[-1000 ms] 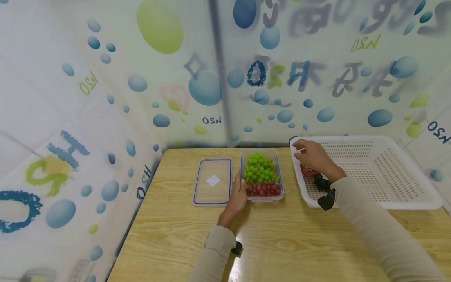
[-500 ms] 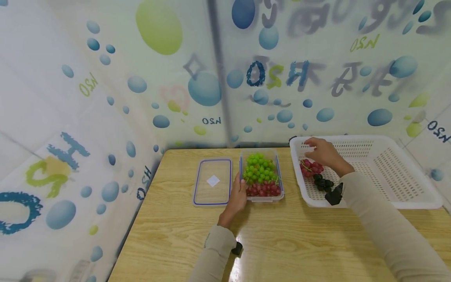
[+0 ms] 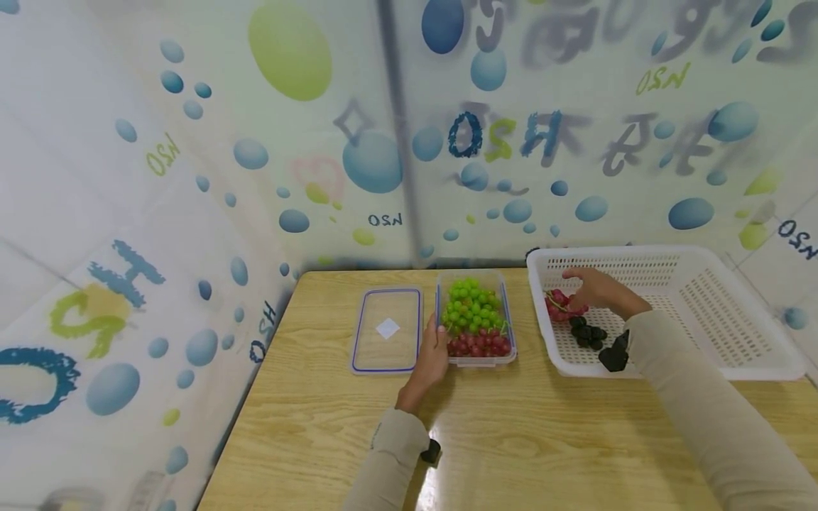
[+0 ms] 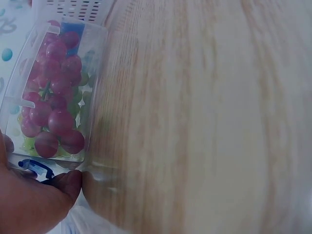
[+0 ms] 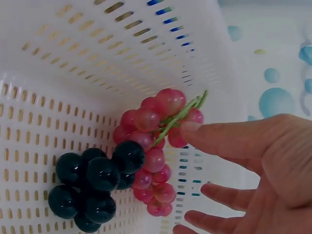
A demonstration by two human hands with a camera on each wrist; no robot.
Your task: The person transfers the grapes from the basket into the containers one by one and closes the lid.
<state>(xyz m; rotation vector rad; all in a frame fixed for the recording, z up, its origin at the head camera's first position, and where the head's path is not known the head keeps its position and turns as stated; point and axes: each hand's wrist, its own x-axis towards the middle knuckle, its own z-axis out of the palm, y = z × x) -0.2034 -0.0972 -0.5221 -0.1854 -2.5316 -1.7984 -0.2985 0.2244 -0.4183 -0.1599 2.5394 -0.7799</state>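
A clear food container (image 3: 476,361) with a blue seal holds green grapes (image 3: 471,301) and a bunch of red grapes (image 3: 481,343). My left hand (image 3: 430,360) grips its left side, thumb (image 4: 70,184) by the latch flap in the left wrist view. Over the left end of the white plastic basket (image 3: 757,370) is my right hand (image 3: 603,292), fingers apart. In the right wrist view its thumb tip overlaps a second bunch of red grapes (image 5: 155,160), beside the green stem (image 5: 181,119). Dark grapes (image 5: 100,174) lie against that bunch in the basket.
A clear lid (image 3: 388,348) with a blue seal and a white diamond label lies left of the container on the wooden table (image 3: 505,440). Behind the table stands a wall covering (image 3: 415,206) printed with bubbles and letters.
My right hand has shifted right, then come down beside the red grapes in the basket, which were partly covered by it before. The left hand and container have stayed put.
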